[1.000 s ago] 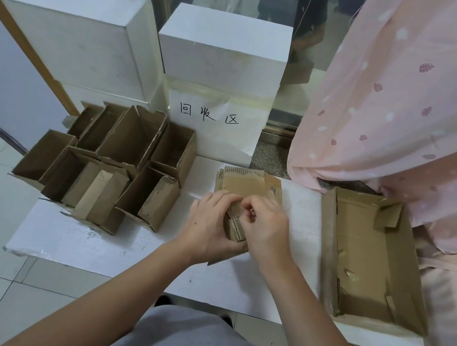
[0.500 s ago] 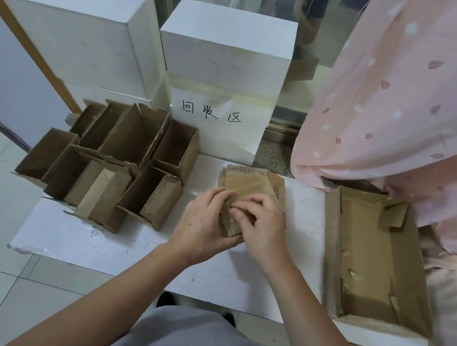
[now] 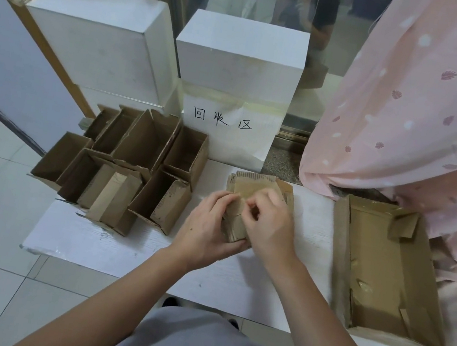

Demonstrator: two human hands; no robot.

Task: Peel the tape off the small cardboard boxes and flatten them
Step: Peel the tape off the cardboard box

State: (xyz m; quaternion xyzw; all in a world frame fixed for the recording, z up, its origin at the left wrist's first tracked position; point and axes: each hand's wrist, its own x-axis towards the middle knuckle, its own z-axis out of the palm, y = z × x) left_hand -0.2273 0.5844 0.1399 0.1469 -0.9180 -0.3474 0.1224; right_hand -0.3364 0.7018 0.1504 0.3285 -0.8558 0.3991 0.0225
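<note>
I see a pink curtain (image 3: pixel 425 119) filling the right side, cut off by the frame edge. Below it a white board (image 3: pixel 127 249) carries a shallow cardboard tray (image 3: pixel 384 270) on the right and a cluster of open small boxes (image 3: pixel 133 164) on the left. Mid-board, my left hand (image 3: pixel 207 229) grips a small cardboard box (image 3: pixel 232 226) from the side; my right hand (image 3: pixel 269 226) pinches at its top, fingertips curled. Whether tape sits between them I cannot tell. Both hands hide most of the box. Flattened cardboard (image 3: pixel 255 184) lies just behind.
</note>
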